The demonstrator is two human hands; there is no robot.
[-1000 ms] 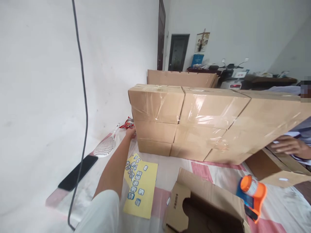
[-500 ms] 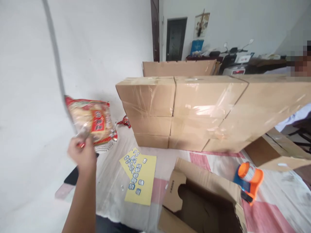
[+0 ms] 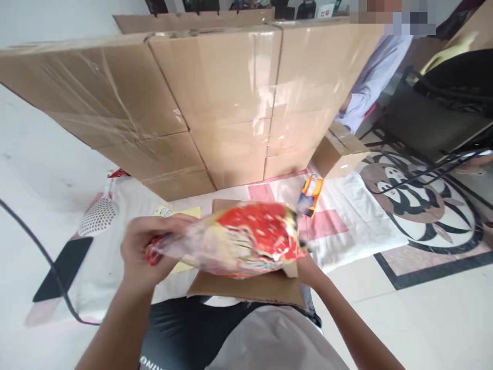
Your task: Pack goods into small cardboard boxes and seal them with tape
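A red-and-clear plastic food bag, blurred by motion, is gripped at its gathered left end by my left hand, which is closed. The bag is over an open cardboard box close to my lap and hides most of the box's inside. At the box's right side is my right hand, its fingers hidden behind the bag. A yellow sheet with stickers lies on the cloth, partly covered by my left hand and the bag.
Taped cartons form a wall beyond the box. An orange tape dispenser lies to the right, a white perforated scoop and a black flat object to the left. A person's sleeve shows behind a smaller carton.
My left hand has carried the bag from the left, by the wall, to above the open box. My right hand has come into view. The view has tilted down and turned right.
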